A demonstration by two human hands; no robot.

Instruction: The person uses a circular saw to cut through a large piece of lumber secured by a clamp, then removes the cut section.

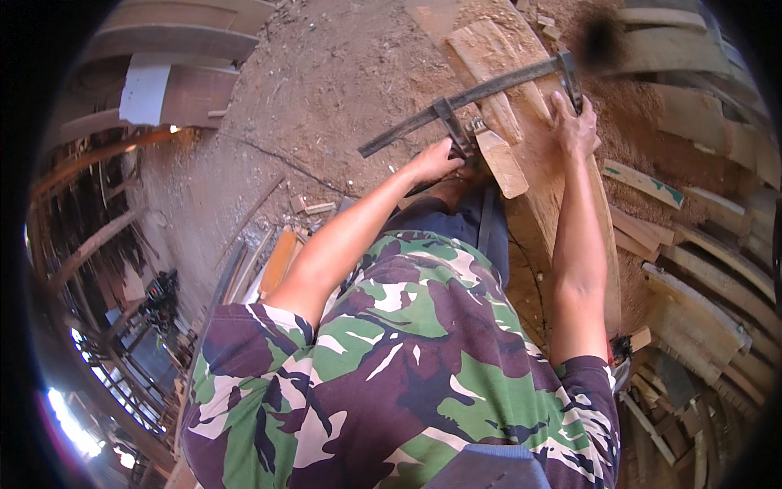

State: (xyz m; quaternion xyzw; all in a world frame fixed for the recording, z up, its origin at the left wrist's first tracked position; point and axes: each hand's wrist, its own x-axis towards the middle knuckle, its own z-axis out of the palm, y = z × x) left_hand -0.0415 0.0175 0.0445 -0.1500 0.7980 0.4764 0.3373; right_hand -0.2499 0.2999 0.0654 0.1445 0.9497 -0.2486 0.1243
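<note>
Two hands (437, 161) (577, 132), bar clamp (503, 84) held just ahead

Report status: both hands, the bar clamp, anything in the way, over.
Left hand gripping bar clamp near sliding jaw; right hand at fixed jaw. Clamp crosses over wooden board. Wood block between hands, possibly obstructing.

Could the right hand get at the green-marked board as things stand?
Probably yes, if the right hand lets go of the clamp; the green-marked board lies nearby, apparently unobstructed.
</note>
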